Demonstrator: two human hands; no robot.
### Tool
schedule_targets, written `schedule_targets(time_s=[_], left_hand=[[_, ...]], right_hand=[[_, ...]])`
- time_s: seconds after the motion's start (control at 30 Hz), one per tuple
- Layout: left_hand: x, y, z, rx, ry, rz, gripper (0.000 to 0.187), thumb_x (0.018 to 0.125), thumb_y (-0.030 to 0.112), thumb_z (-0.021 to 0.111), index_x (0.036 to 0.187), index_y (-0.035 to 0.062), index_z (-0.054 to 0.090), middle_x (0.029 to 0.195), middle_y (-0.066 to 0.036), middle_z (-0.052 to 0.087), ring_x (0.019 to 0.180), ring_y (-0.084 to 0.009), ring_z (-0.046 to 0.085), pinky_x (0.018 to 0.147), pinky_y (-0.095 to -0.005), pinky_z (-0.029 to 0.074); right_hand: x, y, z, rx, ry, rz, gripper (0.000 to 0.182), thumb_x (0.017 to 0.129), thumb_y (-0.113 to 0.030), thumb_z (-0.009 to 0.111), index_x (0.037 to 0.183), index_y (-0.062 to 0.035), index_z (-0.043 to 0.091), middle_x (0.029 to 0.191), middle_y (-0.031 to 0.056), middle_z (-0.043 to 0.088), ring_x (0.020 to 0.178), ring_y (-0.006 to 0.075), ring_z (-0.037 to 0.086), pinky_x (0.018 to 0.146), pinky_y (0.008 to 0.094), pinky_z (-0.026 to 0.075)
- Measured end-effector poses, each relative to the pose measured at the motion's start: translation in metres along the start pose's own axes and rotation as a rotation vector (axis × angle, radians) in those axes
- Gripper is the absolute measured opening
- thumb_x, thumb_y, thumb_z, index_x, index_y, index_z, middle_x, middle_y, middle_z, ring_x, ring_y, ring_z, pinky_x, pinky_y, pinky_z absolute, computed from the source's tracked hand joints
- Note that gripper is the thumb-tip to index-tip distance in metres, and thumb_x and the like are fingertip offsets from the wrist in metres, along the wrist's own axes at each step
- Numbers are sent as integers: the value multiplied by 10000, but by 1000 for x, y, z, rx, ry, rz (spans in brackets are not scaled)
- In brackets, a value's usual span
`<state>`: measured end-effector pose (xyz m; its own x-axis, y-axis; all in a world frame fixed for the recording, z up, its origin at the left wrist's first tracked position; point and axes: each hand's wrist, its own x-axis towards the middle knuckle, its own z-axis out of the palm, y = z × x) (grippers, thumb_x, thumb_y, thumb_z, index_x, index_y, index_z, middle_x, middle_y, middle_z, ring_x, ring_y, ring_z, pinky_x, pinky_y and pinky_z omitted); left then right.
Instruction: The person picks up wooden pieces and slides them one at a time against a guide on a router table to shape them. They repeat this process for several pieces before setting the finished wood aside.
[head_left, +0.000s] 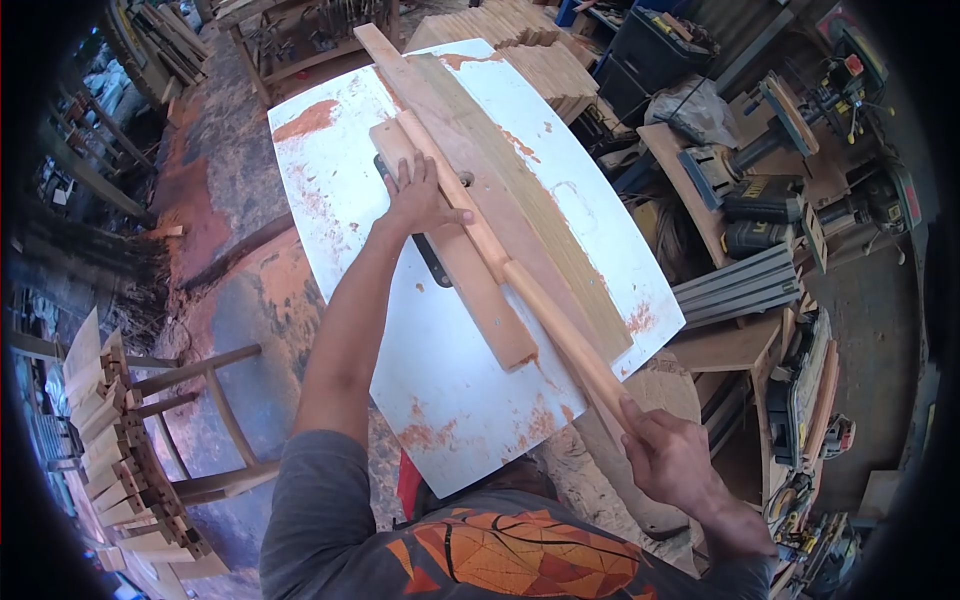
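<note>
1. Head view, step in hand: the person seems to be feeding a long wooden strip (520, 285) along a white table-saw top (440, 380), guided by a flat wooden block (460, 270) that lies just left of the strip and touches it. To judge by the pose, the cut or pass is under way rather than finished.
2. Next move, as a judgement: steady forward pressure from the near end while the far hand keeps the block flat and tight against the strip; any blade is hidden, so fingers should stay clear of the strip's line.
3. Left hand (420, 200): arm stretched far forward, palm down, fingers spread flat on the far part of the block, pressing rather than gripping.
4. Right hand (665, 455): drawn close to the body, fingers wrapped shut around the strip's near end, which overhangs the table edge.
5. Beyond the left hand lies a wide plank (540, 220) on the table; right of the right hand, power tools (770, 210) crowd a bench.
</note>
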<state>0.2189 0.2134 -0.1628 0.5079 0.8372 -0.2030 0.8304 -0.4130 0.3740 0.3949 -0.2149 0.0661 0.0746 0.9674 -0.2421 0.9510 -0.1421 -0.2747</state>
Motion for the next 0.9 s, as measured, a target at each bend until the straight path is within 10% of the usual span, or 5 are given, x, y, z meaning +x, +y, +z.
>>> schedule_targets(time_s=[0.9], left_hand=[[47,-35,-21,46,36,-9,1539,522,874,734,1576,-47,94,1647,-282,36,1519,-479,-20,1190,-662,28]], right_hand=[[55,-17,-5,7,40,-48,489,822,-46,698,1303,6,624,753,142,646,621,331,654,572,420,525]])
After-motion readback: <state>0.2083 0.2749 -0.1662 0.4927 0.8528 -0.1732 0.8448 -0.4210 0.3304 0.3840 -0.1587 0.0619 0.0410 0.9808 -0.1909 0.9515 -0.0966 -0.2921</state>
